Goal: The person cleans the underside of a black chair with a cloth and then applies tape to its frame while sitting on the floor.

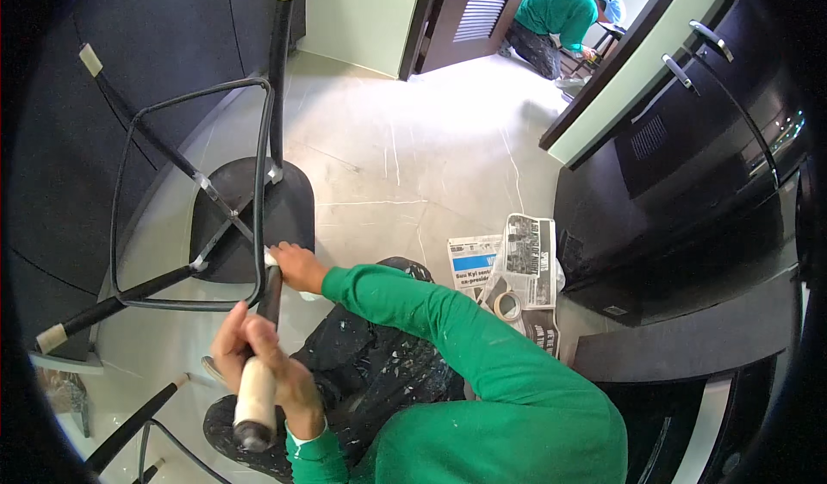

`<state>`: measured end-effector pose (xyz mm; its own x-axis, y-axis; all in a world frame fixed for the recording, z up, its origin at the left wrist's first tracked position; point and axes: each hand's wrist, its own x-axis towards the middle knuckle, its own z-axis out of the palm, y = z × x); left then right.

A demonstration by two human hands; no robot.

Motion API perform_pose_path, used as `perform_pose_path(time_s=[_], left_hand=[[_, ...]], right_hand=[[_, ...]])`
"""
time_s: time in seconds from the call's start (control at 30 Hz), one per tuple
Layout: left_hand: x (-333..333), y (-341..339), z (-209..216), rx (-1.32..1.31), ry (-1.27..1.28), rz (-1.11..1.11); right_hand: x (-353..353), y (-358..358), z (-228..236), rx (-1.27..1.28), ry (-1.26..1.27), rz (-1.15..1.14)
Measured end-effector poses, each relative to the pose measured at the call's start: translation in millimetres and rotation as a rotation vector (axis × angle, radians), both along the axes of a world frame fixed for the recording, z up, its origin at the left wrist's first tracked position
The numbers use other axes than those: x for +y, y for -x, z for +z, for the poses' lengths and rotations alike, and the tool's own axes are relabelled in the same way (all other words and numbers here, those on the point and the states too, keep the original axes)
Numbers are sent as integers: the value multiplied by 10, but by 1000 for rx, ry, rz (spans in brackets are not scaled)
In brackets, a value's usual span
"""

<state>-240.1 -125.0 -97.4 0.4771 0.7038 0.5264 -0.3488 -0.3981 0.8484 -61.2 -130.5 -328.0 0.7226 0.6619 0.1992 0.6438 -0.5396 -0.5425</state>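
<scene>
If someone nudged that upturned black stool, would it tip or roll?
Probably stiff: the stool has thin metal legs and a ring. It rests on its round seat, so it might rock. The left hand and right hand seem to steady it.

You have one view only, from the camera on your head, looking steeply down past your chest and lap to the floor (388, 165). It sits close to your hands: the left hand (258, 355) and right hand (297, 264) lie just below centre, on the upturned stool (250, 208). The fisheye lens bends straight edges toward the rim, so the cabinets (689, 165) curve along the right side and dark corners ring the frame. At the top edge the view reaches far to a doorway, where another person (560, 19) kneels, small and distant.
</scene>
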Motion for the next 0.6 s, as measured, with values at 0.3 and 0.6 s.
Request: perform_pose_path(time_s=[0.3,0.6], left_hand=[[660,345,35,-141,136,156],[1283,678,23,-176,38,280]], right_hand=[[178,192,58,36,-96,94],[376,15,-348,-41,-173,78]])
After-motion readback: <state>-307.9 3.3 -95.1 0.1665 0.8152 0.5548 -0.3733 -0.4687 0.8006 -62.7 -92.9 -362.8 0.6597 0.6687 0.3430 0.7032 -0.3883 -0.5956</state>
